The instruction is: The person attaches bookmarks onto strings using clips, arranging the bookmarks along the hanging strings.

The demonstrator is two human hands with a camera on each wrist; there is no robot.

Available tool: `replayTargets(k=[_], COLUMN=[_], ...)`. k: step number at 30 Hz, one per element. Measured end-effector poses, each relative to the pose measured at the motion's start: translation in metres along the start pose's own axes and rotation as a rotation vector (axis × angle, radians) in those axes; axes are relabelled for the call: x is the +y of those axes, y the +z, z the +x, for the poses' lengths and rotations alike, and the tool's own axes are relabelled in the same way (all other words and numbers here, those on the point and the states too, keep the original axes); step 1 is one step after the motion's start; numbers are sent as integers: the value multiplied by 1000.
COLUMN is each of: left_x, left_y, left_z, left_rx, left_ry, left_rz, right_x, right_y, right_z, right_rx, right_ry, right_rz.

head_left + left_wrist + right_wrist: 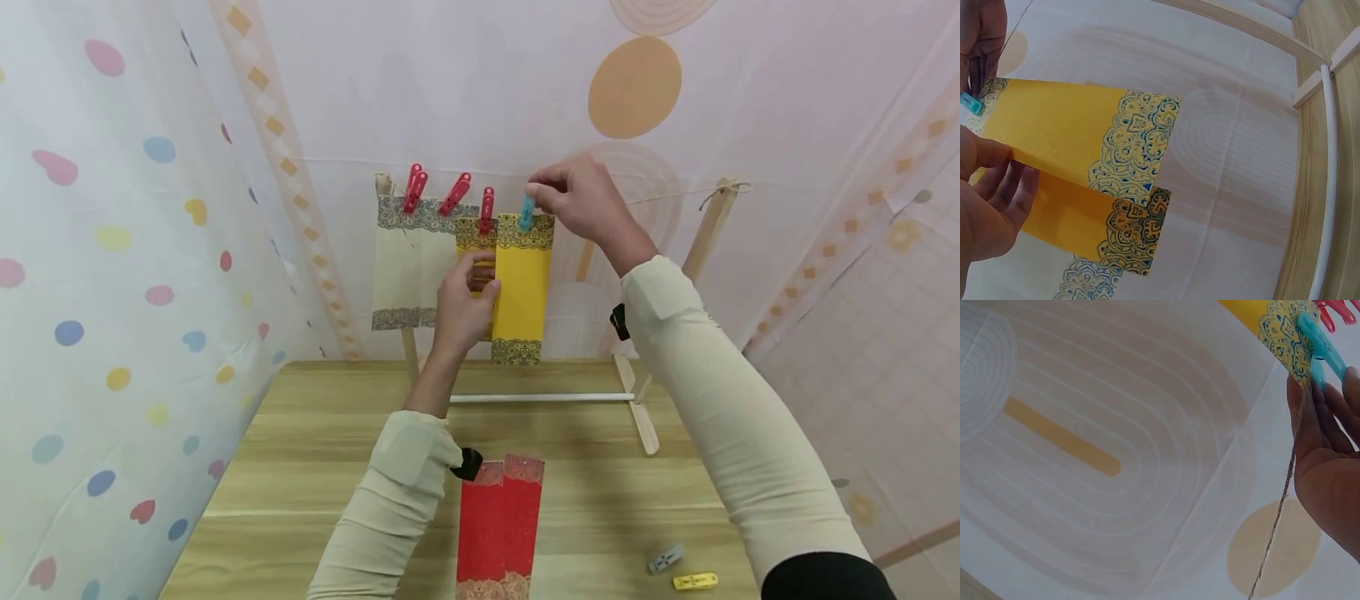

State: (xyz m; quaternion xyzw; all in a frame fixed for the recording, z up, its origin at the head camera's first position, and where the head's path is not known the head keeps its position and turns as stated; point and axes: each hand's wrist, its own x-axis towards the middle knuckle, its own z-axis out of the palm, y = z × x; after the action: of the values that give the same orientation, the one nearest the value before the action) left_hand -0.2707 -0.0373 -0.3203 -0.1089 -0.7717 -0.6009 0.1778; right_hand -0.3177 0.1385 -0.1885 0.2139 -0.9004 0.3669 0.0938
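Observation:
My right hand (585, 196) pinches a light blue clothespin (527, 215) at the top of a yellow patterned paper strip (521, 287). In the right wrist view this clothespin (1321, 345) sits over the strip's patterned end, beside the twine (1282, 506). Lower down, my left hand (467, 304) pinches the strip's left edge, thumb in front and fingers behind. A second yellow strip (1066, 212) hangs partly behind the first, under a red clothespin (487, 210). Farther left, cream patterned strips (397, 267) hang from red clothespins (455, 194).
A wooden stand (708, 225) carries the twine, with a white rod (540, 397) across its base. Red patterned strips (498, 529) lie on the wood-grain table (315, 467). A grey clothespin (666, 559) and a yellow clothespin (695, 581) rest at the front right.

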Motion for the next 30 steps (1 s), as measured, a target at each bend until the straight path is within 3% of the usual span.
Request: replayTargets(k=[9, 17, 23, 30], left_x=[-4, -12, -21, -39], left_y=[-5, -15, -30, -50], left_z=[-5, -15, -28, -52], left_rx=[9, -1, -30, -85], left_ry=[-14, -36, -50, -73], left_rz=[0, -9, 25, 143], right_x=[1, -1, -2, 10], right_y=[6, 9, 7, 6], right_z=[-7, -14, -27, -54], right_rx=[30, 96, 225, 375], right_ry=[-35, -51, -84, -161], right_rz=[-69, -65, 21, 127])
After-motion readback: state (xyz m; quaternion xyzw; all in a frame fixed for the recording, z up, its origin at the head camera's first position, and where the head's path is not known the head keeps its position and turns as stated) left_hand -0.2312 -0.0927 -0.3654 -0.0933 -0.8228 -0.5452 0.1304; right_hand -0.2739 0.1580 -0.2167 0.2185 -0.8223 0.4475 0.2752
